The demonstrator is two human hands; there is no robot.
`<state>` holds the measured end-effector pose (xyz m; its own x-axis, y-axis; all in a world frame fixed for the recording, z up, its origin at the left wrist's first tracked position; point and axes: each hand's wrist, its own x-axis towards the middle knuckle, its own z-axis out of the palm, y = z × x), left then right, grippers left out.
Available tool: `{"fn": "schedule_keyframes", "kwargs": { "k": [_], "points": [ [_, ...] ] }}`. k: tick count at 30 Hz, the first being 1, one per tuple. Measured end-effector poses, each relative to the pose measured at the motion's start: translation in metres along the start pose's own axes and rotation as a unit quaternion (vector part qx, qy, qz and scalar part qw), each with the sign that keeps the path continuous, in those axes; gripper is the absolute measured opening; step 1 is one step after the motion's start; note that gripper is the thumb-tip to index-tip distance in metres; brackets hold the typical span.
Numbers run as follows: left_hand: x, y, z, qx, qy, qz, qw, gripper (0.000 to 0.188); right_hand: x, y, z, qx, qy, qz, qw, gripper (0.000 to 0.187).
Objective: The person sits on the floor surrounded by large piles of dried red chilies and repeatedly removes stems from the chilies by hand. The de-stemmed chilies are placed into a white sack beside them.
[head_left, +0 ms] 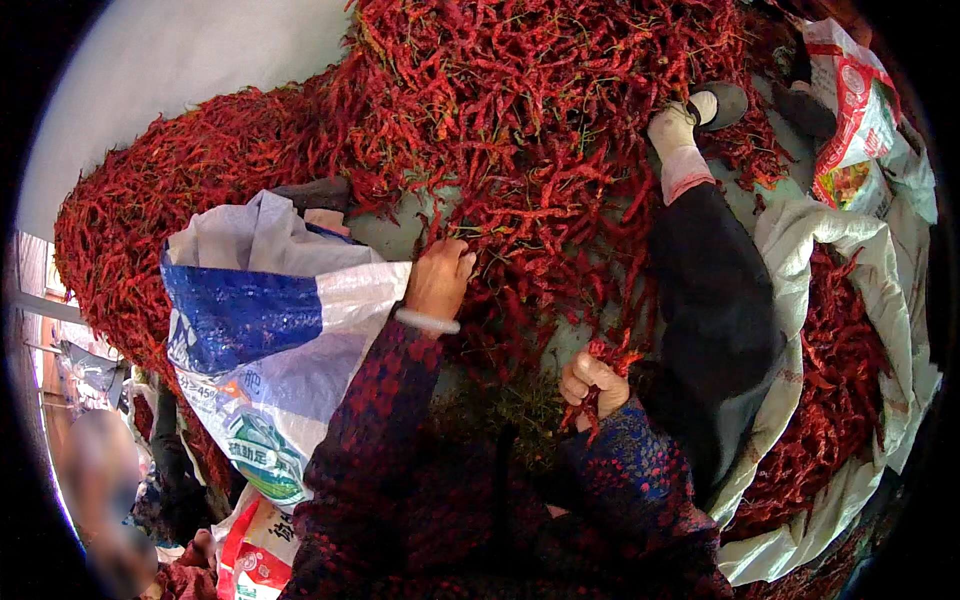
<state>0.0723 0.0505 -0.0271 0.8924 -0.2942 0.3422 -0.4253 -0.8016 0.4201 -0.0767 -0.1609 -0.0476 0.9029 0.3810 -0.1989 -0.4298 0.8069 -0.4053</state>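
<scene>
A large heap of dried red chili peppers (520, 90), many with green stems, spreads out before me. My left hand (438, 285), with a pale bracelet at the wrist, is at the near edge of the heap. Its fingers are curled against the peppers, and what lies between the fingertips is hidden. Closer to my body, my right hand (595, 382) is closed around a small bunch of red chili peppers (622, 355), whose tips stick out above and below the fist. Loose greenish stems (510, 410) lie between my forearms.
To the left, a blue and white woven sack (260, 310) stands against my left arm. An open white sack (795, 280) holding red chilies is at the right. My outstretched leg (715, 290) lies between it and the heap. Another person (105, 470) is at the lower left.
</scene>
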Motion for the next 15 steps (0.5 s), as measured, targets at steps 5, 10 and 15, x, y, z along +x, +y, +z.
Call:
{"fn": "schedule_keyframes", "kwargs": {
  "k": [5, 10, 15],
  "points": [
    [0.009, -0.023, 0.03, 0.162, -0.093, -0.109, 0.976, 0.024, 0.012, 0.015, 0.002, -0.006, 0.075, 0.076, 0.994, 0.035],
    [0.015, -0.017, 0.029, 0.069, 0.022, -0.016, 0.997, 0.021, 0.015, 0.031, -0.036, 0.079, -0.074, 0.048, 0.993, 0.03],
    [-0.007, 0.023, -0.021, -0.325, 0.013, -0.157, 0.933, 0.017, 0.012, 0.022, -0.002, 0.001, 0.095, 0.029, 0.995, 0.025]
  ]
}}
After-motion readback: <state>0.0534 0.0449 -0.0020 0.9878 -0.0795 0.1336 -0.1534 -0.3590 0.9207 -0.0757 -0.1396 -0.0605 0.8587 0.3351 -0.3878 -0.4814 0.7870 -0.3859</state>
